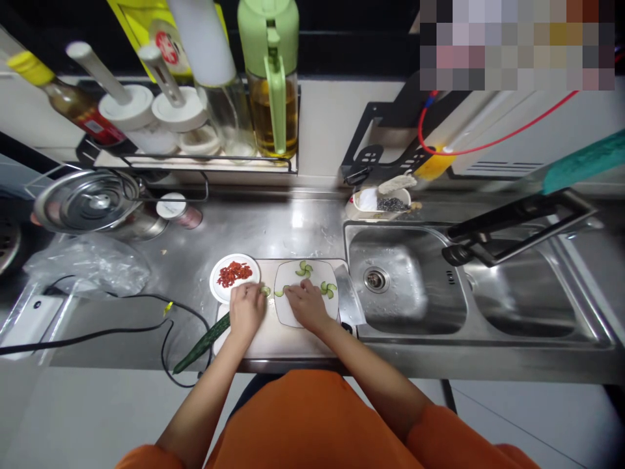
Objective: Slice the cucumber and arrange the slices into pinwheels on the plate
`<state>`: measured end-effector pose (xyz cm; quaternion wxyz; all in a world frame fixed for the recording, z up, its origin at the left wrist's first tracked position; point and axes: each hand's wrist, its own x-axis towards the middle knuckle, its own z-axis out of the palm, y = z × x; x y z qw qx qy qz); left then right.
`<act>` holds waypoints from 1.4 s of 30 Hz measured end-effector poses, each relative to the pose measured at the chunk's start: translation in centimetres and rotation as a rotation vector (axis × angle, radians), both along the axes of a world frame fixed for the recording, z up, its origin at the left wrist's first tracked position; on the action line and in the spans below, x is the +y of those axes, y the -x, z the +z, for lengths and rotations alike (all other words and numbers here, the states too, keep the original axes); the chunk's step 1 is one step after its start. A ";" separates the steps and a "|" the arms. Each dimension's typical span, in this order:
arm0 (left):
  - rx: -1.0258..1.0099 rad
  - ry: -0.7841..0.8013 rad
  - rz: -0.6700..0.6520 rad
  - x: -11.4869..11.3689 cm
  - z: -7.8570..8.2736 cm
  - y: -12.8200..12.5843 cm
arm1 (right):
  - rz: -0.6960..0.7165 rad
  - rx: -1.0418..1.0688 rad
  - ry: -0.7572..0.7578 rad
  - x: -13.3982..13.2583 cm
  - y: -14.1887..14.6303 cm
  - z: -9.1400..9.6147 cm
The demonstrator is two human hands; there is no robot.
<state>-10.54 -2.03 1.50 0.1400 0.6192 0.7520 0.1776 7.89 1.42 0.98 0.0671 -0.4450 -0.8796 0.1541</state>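
Observation:
My left hand (247,307) rests on the cutting board (273,339), fingers curled next to a cucumber slice (265,290) at the edge of the white square plate (326,306). My right hand (305,304) lies on that plate, fingers pinched at a cucumber slice (280,292) near its left rim. Groups of cucumber slices (303,268) are arranged in small pinwheels on the plate. A small round plate of red pieces (234,274) stands to the left. A long cucumber piece (201,343) lies at the board's left corner.
A double steel sink (415,286) with a black faucet (512,228) is to the right. A pot with lid (92,205), a plastic bag (92,264) and a black cable (122,326) are on the left. Bottles (266,78) stand on a rack behind.

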 end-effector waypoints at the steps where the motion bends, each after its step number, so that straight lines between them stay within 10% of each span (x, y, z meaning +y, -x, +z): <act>1: 0.070 0.024 -0.007 0.1 0.2 0.2 | -0.015 0.009 0.003 -0.1 -0.1 0.1; 21: 0.266 0.148 -0.171 2.0 1.6 -0.3 | -0.107 0.087 0.043 -2.4 -0.9 1.1; 35: -0.344 0.057 -0.163 -0.2 3.5 -0.3 | -0.182 0.313 0.202 -1.7 1.5 3.4; 42: -0.998 0.462 0.272 -0.4 3.0 -0.8 | -0.396 0.500 0.315 -1.7 0.9 2.7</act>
